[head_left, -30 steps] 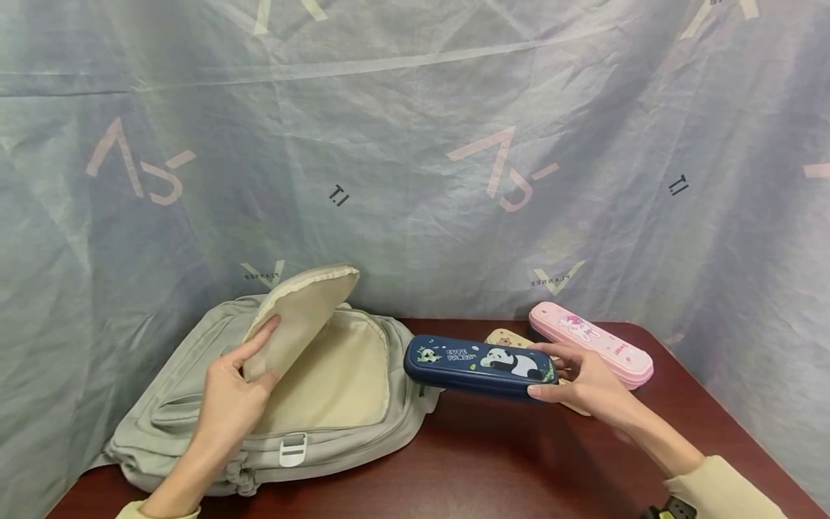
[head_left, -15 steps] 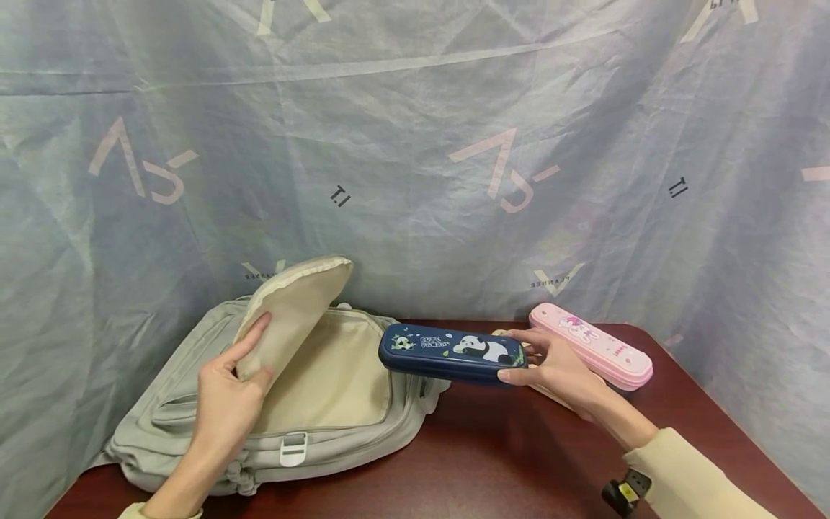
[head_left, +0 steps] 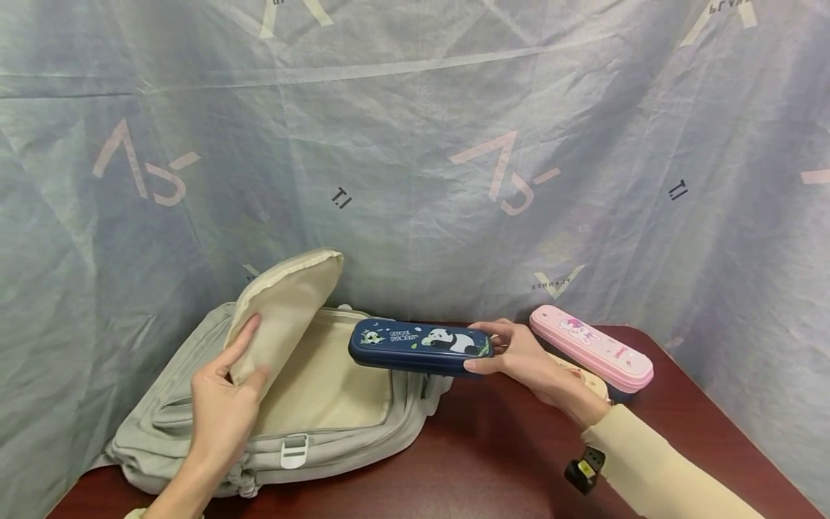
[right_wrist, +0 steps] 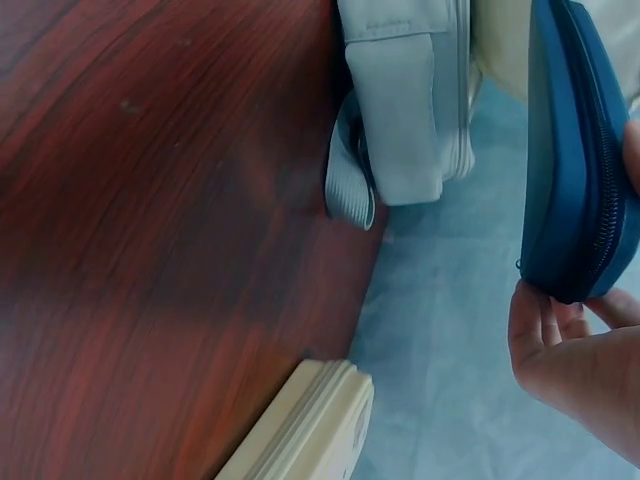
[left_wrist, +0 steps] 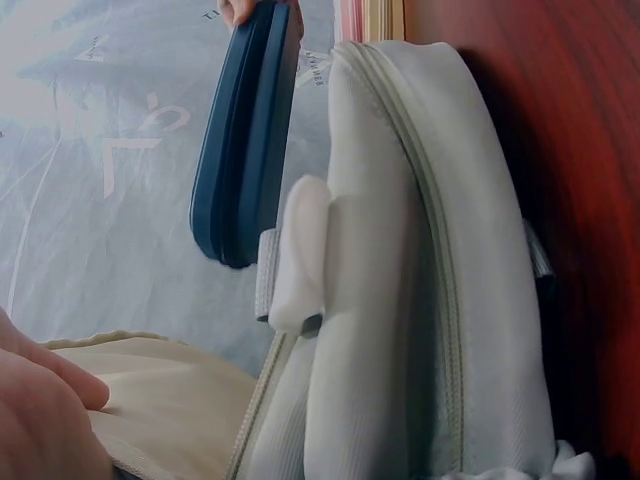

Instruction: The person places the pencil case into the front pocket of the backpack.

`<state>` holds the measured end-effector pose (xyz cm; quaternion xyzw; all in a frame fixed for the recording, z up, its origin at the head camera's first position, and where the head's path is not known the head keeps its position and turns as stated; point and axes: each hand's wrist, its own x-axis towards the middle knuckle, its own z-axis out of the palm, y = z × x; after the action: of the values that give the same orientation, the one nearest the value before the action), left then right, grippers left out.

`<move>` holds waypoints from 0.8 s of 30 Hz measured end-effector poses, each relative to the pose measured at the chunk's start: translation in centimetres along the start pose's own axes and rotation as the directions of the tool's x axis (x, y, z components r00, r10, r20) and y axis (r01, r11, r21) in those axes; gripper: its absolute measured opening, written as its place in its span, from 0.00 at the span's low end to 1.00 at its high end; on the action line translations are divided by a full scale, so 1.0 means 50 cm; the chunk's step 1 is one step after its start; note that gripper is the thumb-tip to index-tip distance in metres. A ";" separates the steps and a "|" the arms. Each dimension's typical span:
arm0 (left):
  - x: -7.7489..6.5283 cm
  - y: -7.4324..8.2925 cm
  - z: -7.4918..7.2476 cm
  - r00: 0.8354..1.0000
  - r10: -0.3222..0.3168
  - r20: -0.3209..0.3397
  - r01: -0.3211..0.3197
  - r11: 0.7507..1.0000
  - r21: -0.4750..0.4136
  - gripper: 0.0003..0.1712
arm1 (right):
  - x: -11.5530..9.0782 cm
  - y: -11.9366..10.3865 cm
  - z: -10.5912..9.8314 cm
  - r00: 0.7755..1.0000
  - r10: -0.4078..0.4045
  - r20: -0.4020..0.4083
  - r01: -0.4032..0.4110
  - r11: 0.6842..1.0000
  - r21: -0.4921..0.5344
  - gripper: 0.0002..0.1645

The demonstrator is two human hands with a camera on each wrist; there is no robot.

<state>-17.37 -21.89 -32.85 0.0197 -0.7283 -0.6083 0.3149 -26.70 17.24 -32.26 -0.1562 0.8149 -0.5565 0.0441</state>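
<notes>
A grey-green backpack (head_left: pixel 402 425) lies on the table with its cream-lined front pocket unzipped. My left hand (head_left: pixel 223 396) pinches the raised pocket flap (head_left: pixel 285 310) between thumb and fingers, holding it up. In my right hand (head_left: pixel 521 357) is a navy pencil case (head_left: pixel 421 346) with a panda print, gripped by its right end. The case hangs in the air, its left end over the right part of the open pocket. From the left wrist view, the pencil case (left_wrist: pixel 245 140) appears beyond the backpack's white buckle (left_wrist: pixel 300 260), apart from it.
A pink pencil case (head_left: pixel 593 346) with a rabbit print lies at the right on top of something dark. Beside it is a cream pencil case (head_left: pixel 586 382), partly hidden by my right arm. A grey printed cloth (head_left: pixel 415 158) hangs behind the dark red table (head_left: pixel 480 461).
My right hand has carried the navy pencil case left, from beside the backpack to over its pocket's edge. My left hand has drawn the flap slightly further left.
</notes>
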 end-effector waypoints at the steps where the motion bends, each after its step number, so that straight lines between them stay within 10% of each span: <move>1: -0.001 0.000 0.000 1.000 -0.002 -0.005 0.002 1.000 -0.004 0.44 | 0.004 -0.002 0.005 1.000 -0.003 -0.003 0.003 1.000 0.002 0.40; 24: 0.002 0.005 0.003 0.995 -0.062 -0.081 0.041 0.971 -0.236 0.45 | 0.088 -0.019 0.103 1.000 0.002 0.024 -0.004 0.998 0.062 0.39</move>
<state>-17.43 -21.75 -32.61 0.0279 -0.6361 -0.6965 0.3308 -29.41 10.98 -32.91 -0.1601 0.7970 -0.5793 0.0595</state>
